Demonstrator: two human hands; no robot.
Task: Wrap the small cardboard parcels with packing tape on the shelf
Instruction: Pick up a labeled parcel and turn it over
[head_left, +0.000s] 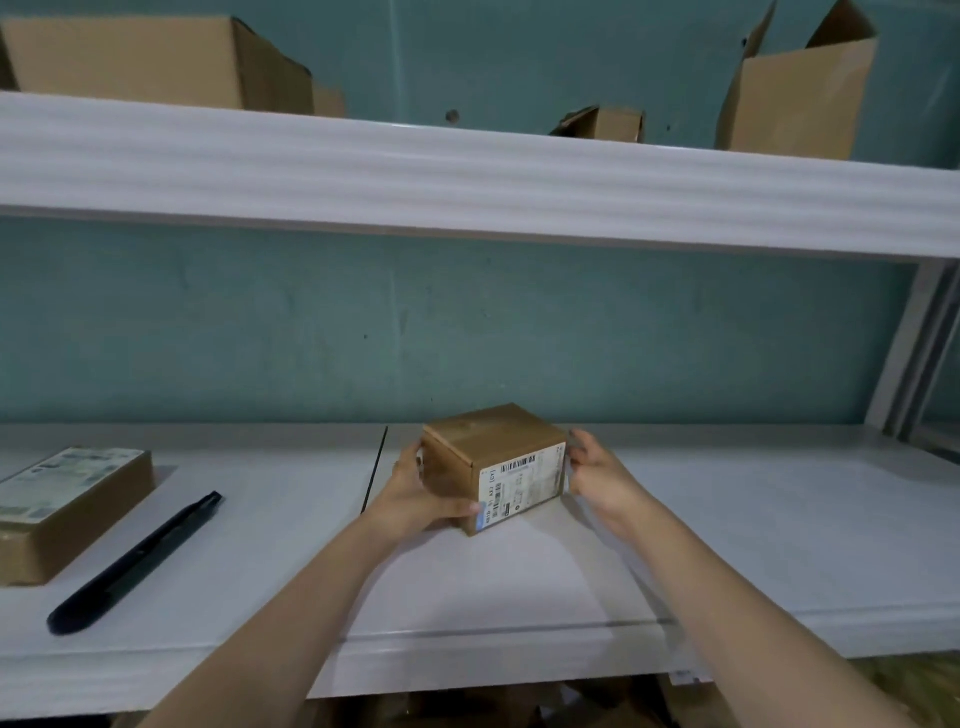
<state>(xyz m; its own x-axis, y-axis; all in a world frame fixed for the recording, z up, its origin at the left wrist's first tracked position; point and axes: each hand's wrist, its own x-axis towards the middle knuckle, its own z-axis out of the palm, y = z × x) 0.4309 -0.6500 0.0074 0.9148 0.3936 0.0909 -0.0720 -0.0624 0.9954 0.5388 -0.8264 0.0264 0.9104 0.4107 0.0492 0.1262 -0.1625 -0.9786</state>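
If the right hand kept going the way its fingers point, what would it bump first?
The cardboard box. The right hand points at its right edge from very close. I cannot tell whether they touch.
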